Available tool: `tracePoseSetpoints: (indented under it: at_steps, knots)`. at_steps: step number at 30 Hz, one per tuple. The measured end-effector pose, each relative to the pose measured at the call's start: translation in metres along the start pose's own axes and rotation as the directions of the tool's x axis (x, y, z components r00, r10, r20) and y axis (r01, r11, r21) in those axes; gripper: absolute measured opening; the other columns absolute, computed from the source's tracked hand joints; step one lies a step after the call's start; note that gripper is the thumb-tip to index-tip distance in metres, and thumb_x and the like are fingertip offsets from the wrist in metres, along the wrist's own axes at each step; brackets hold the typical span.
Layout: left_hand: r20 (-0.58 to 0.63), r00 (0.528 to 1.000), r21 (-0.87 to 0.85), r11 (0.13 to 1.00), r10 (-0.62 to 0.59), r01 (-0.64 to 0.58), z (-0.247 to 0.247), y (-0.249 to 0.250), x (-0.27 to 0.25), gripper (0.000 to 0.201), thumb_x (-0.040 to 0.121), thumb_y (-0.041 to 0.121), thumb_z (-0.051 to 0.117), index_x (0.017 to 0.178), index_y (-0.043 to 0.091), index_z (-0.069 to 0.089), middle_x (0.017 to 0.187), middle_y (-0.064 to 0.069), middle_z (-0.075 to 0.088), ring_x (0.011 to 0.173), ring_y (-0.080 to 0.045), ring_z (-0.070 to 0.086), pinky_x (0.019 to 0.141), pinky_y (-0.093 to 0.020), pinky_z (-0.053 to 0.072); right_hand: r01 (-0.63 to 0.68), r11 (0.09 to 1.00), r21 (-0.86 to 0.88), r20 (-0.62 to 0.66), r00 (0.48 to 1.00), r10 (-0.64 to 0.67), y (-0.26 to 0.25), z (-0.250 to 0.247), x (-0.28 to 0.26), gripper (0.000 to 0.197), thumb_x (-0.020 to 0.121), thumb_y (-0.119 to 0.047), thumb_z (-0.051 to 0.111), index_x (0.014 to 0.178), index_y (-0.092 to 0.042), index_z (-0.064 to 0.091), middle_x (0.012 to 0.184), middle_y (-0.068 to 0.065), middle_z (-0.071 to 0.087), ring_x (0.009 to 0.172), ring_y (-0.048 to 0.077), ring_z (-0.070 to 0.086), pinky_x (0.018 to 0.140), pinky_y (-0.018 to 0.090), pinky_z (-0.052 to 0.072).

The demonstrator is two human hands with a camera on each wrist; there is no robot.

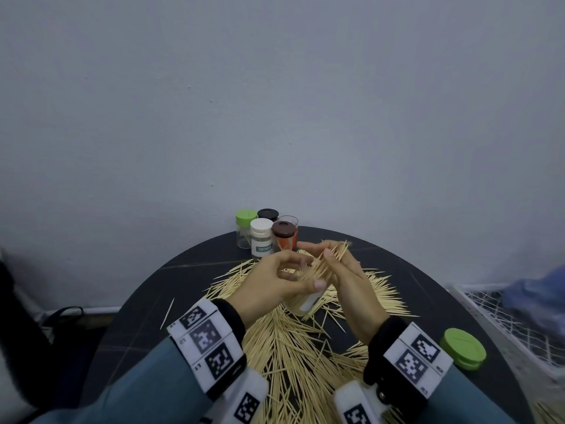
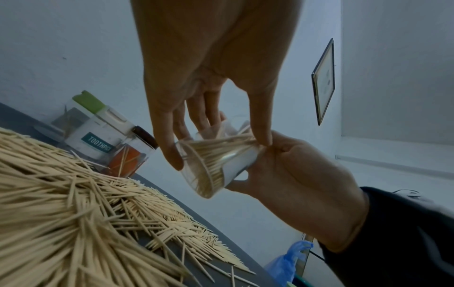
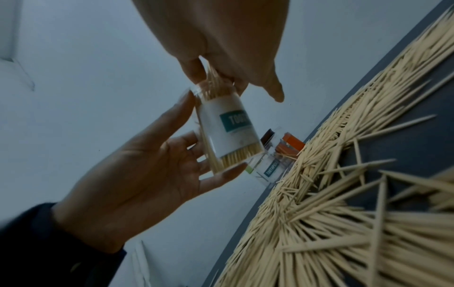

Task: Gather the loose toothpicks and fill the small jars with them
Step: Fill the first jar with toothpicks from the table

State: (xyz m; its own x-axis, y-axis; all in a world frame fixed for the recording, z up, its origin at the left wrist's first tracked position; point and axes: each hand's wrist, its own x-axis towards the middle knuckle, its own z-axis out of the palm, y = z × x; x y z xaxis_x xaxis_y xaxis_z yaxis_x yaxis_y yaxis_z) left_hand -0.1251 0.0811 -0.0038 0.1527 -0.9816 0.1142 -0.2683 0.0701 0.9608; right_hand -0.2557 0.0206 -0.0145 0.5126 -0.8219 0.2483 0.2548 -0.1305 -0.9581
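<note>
The round dark tabletop (image 1: 159,301) carries a broad heap of loose toothpicks (image 1: 287,347) that fans across its middle, and above that heap both hands meet. At the far edge stands a cluster of small jars (image 1: 266,232): a green-lidded one, a black-lidded one, a white-lidded one with a label, a brown-lidded one with orange inside and a clear one without a lid. A loose green lid (image 1: 463,348) lies at the near right, well apart from them. Up in the air, the left hand (image 1: 272,286) holds an open clear jar (image 2: 216,159) with a white label, its long axis tilted, mouth raised toward the right hand and base dropped toward the heap. The left grip is half curled, thumb on one side of the jar's wall and fingers on the other, the fingers spread along the glass in the right wrist view. The jar is already packed with toothpicks lying along its length. The right hand (image 1: 348,276) sits at the mouth, its grip pressed together round a bundle of toothpicks (image 1: 328,263); the bundle slants with its lower ends in the jar's mouth and its upper tips sticking out past the fingers, away from the person. One stray toothpick (image 1: 167,313) lies alone at the left of the tabletop.
</note>
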Motion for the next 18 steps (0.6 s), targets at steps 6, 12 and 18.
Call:
tracePoseSetpoints:
  at_steps: [6, 12, 18]
  knots:
    - [0.058, 0.998, 0.02, 1.0, 0.007, -0.008, 0.0021, 0.0008, -0.0014, 0.045, 0.074, 0.027, 0.076, 0.116, 0.027, 0.06, 0.112, 0.015, 0.058, 0.102, -0.006, 0.058, 0.077, -0.015, 0.049, 0.053, 0.988, -0.142, -0.051, 0.997, -0.06, -0.0031, -0.0055, 0.0017, 0.038, 0.101, -0.031, 0.026, 0.097, -0.017, 0.061, 0.11, -0.008, 0.068, 0.112, 0.005, 0.057, 0.109, 0.046, 0.032]
    - [0.02, 1.0, -0.03, 1.0, -0.008, 0.008, 0.0013, 0.0039, -0.0022, 0.053, 0.072, 0.032, 0.074, 0.122, 0.024, 0.057, 0.111, 0.014, 0.055, 0.102, -0.005, 0.055, 0.078, -0.02, 0.048, -0.053, 0.967, -0.251, 0.012, 0.998, 0.058, -0.0049, -0.0019, -0.0043, 0.038, 0.1, -0.034, 0.028, 0.114, -0.025, 0.062, 0.116, -0.022, 0.058, 0.11, -0.013, 0.047, 0.092, 0.009, 0.037]
    - [0.038, 0.999, -0.018, 1.0, 0.0, 0.0, 0.0003, 0.0024, -0.0028, 0.044, 0.071, 0.031, 0.076, 0.112, 0.034, 0.059, 0.113, 0.015, 0.056, 0.106, -0.007, 0.056, 0.084, -0.021, 0.047, -0.06, 0.967, -0.246, -0.017, 0.998, 0.058, -0.0081, -0.0065, 0.0008, 0.043, 0.1, -0.039, 0.02, 0.121, -0.033, 0.058, 0.126, -0.019, 0.056, 0.117, -0.01, 0.046, 0.102, 0.028, 0.026]
